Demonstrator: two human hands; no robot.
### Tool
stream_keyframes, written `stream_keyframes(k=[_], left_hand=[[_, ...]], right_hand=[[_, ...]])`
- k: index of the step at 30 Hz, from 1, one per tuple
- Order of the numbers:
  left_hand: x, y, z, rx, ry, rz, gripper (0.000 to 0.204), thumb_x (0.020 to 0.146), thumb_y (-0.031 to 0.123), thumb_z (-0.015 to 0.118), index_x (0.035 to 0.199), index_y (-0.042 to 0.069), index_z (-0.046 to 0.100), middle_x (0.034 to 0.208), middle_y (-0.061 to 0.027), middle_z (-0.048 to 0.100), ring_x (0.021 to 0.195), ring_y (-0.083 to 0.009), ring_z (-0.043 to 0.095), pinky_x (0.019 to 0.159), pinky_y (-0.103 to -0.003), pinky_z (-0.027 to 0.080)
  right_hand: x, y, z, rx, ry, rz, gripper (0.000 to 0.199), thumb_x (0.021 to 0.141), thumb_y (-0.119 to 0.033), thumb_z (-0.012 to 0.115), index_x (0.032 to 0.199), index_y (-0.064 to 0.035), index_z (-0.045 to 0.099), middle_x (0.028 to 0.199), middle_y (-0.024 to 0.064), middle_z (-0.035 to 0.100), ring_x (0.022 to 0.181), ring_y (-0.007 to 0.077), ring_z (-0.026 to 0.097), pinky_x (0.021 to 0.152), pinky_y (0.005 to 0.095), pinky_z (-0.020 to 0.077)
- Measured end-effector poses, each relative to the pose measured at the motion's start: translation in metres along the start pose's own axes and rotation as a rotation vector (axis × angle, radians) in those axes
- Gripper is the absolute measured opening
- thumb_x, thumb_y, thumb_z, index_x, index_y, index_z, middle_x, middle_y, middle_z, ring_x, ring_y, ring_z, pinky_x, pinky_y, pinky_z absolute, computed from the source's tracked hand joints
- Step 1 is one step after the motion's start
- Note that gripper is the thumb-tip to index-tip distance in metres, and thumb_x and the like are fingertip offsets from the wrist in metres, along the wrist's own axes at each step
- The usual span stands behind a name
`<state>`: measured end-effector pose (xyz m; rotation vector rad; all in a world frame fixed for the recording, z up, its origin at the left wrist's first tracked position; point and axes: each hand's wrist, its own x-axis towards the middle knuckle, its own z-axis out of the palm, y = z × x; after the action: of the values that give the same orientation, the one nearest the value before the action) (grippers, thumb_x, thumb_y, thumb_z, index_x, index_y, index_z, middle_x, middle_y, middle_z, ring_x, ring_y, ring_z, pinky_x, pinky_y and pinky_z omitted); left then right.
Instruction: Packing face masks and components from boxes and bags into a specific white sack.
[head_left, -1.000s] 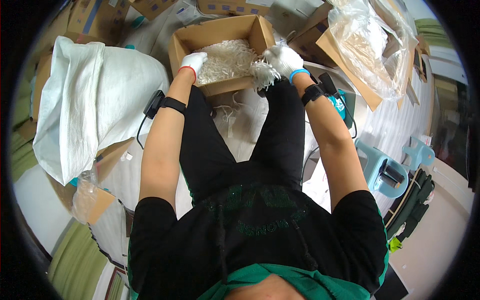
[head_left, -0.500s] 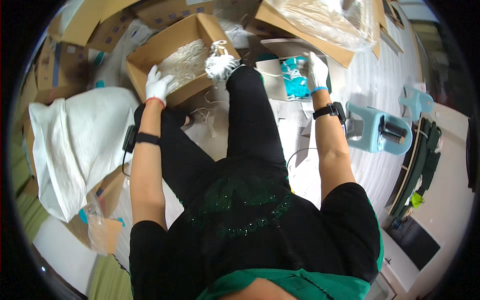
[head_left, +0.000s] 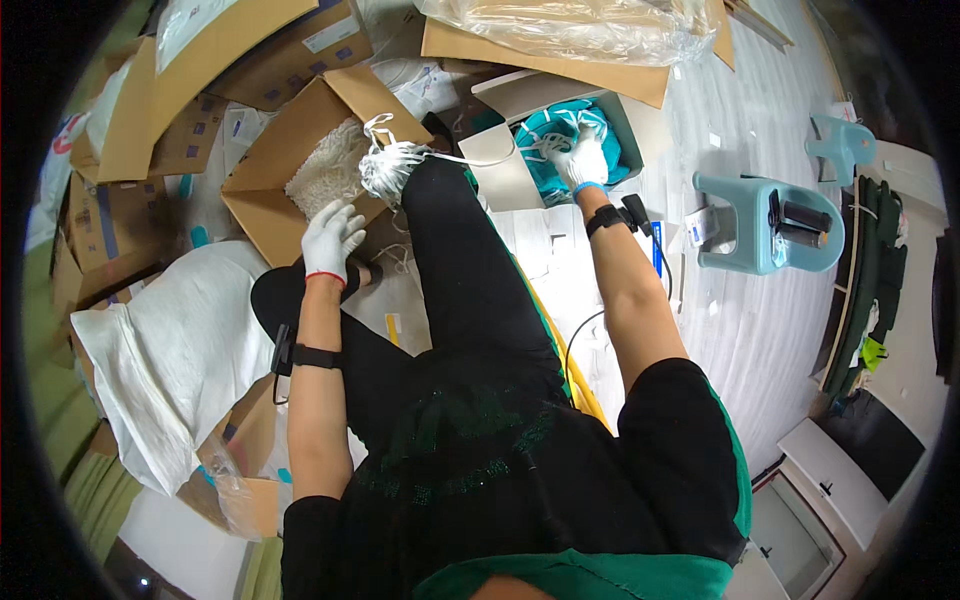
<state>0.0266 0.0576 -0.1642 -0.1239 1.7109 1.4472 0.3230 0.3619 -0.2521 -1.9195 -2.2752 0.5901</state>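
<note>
My left hand [head_left: 333, 240], in a white glove with a red cuff, is open with fingers spread at the near edge of a brown carton [head_left: 262, 200]. Inside the carton lies a heap of off-white cords [head_left: 328, 168]. A bundle of white cords [head_left: 393, 168] rests by my raised knee, one strand trailing right. My right hand [head_left: 578, 162], gloved in white with a blue cuff, reaches into a white box [head_left: 498, 172]. Its fingers curl on one of the teal fabric pieces with white straps [head_left: 545, 122]; the fingertips are partly hidden.
A large carton with clear plastic [head_left: 570, 25] stands beyond the white box. A light-blue stool [head_left: 745, 225] holding dark cylindrical things is at right. At left are a white sack [head_left: 190, 350] and stacked cartons [head_left: 125, 225].
My right hand has moved left and down onto the teal pieces. My left hand has drawn back from the carton's rim. The view has shifted, and my raised knee appears further left.
</note>
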Motion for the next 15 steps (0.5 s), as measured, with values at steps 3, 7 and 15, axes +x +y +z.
stream_keyframes(k=[3, 7, 15], left_hand=[[-0.005, -0.002, 0.011, 0.039, -0.047, -0.019, 0.039, 0.093, 0.008, 0.056, 0.131, -0.002, 0.050, 0.122, -0.0189, 0.061, 0.102, -0.0273, 0.066, 0.077, -0.032, 0.056], [-0.012, 0.001, 0.021, 0.052, -0.079, -0.025, 0.037, 0.092, 0.009, 0.058, 0.128, -0.002, 0.053, 0.120, -0.0182, 0.062, 0.103, -0.0272, 0.065, 0.079, -0.031, 0.056], [-0.029, 0.019, 0.054, 0.261, -0.130, 0.128, 0.034, 0.093, 0.014, 0.059, 0.123, -0.001, 0.057, 0.106, -0.0129, 0.068, 0.087, -0.0192, 0.068, 0.072, -0.028, 0.055]], right_hand=[[0.007, -0.011, 0.005, 0.068, -0.126, 0.202, 0.064, 0.075, -0.034, 0.076, 0.127, -0.0065, 0.052, 0.118, 0.0200, 0.061, 0.106, 0.0335, 0.063, 0.085, 0.0401, 0.0534], [0.005, 0.000, 0.010, 0.161, -0.136, 0.022, 0.052, 0.075, -0.045, 0.076, 0.090, 0.0045, 0.070, 0.082, 0.0244, 0.068, 0.083, 0.0325, 0.069, 0.074, 0.0406, 0.0511], [-0.007, 0.043, -0.026, 1.083, -0.080, 0.253, 0.034, 0.093, -0.041, 0.062, 0.072, -0.0142, 0.062, 0.058, -0.0019, 0.047, 0.043, 0.0101, 0.044, 0.040, 0.0253, 0.0322]])
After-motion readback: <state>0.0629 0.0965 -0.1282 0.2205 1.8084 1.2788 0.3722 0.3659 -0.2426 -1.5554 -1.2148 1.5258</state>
